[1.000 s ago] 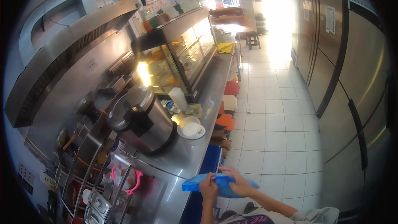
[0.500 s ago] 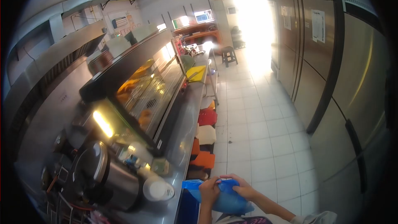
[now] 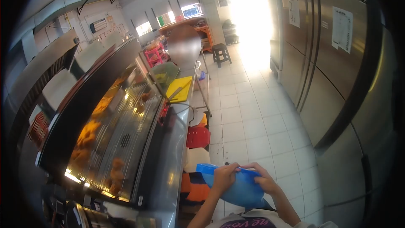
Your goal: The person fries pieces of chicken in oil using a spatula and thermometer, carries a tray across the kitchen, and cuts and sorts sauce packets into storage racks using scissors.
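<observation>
A blue plastic bag [image 3: 242,192] hangs in front of my body at the bottom of the head view. My left hand [image 3: 225,176] is closed on its upper edge, near the middle. On the right side of the same edge, my right hand [image 3: 264,179] grips the bag, with the fingertips of both hands close together. The bag looks rounded below; what it holds, if anything, cannot be made out. To the left of my hands runs a steel counter [image 3: 162,185], apart from the bag.
A lit glass display warmer [image 3: 122,131] with fried food stands on the counter. Beyond it lies a yellow cutting board [image 3: 179,88] with a knife. Coloured containers [image 3: 197,137] sit below. Steel refrigerators [image 3: 314,46] line the right; a dark stool [image 3: 220,55] stands ahead on tiles.
My view has moved forward along the aisle, so the warmer and cutting board appear nearer. The large steel pot has slid mostly out of view. Both hands still hold the blue bag.
</observation>
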`<state>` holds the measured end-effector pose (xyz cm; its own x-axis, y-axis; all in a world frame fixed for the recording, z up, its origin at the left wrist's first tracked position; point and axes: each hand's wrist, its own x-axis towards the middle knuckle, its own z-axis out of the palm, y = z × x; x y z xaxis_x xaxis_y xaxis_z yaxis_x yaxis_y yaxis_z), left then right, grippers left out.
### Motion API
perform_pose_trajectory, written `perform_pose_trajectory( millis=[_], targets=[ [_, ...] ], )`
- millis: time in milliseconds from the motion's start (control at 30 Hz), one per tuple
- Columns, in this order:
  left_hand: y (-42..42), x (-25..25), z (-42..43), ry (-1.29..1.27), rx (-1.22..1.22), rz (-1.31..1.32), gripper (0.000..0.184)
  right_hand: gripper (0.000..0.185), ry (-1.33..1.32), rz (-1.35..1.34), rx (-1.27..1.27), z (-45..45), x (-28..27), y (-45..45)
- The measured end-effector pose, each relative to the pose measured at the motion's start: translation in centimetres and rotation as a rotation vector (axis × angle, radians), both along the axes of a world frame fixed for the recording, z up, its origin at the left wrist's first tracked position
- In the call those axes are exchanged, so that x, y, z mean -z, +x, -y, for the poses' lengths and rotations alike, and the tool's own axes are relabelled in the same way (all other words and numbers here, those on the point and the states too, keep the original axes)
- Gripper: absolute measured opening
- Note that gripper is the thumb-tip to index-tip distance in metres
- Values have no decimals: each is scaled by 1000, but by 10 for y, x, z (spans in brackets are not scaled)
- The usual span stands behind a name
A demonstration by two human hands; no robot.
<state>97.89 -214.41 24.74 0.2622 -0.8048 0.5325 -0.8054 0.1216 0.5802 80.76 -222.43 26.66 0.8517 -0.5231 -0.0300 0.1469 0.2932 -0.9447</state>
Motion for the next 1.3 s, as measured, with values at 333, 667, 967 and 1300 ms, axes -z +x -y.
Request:
perform_pose_trajectory(
  millis=[333, 667, 967, 1300],
  targets=[
    [150, 1, 197, -2, -228, -119, 13, 62, -251, -71, -263, 261, -15, 169],
    [336, -19, 358, -92, -609, -30, 8, 34, -329, 221, -220, 465, 2, 390],
    [512, -39, 535, -15, -585, -147, 8, 11, -277, 159, 65, 659, -23, 550],
    [740, -33, 735, -140, -899, -96, 16, 15, -510, -258, 388, 973, 86, 652]
  ],
)
